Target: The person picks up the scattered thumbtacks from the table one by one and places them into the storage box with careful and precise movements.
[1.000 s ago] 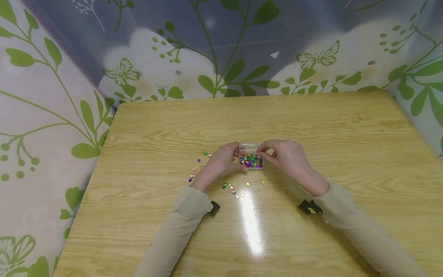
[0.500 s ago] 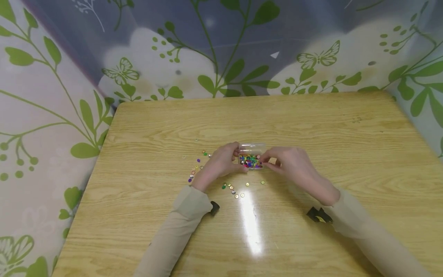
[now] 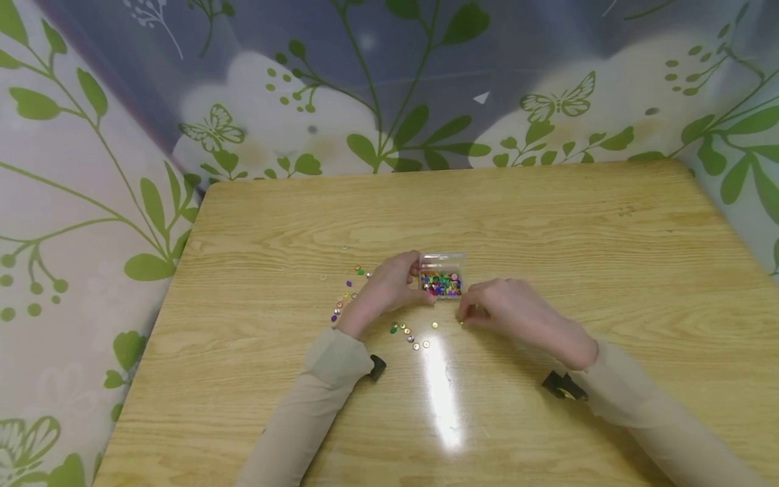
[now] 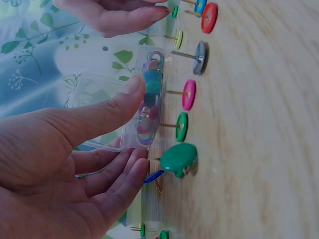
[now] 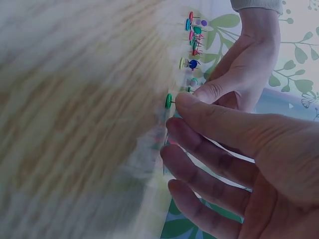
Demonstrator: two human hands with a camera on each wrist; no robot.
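Note:
My left hand (image 3: 392, 287) steadies a small clear plastic box (image 3: 443, 260) on the table, its hinged lid raised. In the left wrist view the thumb presses the box's near side and the fingers lie behind it. Multicoloured thumbtacks (image 3: 443, 284) fill the box. To the right of the box, the fingertips of my right hand (image 3: 508, 308) are down at a single thumbtack (image 3: 461, 322). In the right wrist view, a thumbtack (image 5: 169, 101) stands pin up at the thumb tip, with the index finger a little apart. My fingers partly hide that tack in the head view.
Loose thumbtacks (image 3: 410, 338) lie in front of the box, several of them pin up. More thumbtacks (image 3: 339, 306) are scattered left of my left hand. The wooden table (image 3: 548, 216) ends at a leaf-patterned backdrop (image 3: 268, 122).
My right hand has moved from the box's lid edge and right side down towards me, to the lone thumbtack. My left hand and the box have stayed in place.

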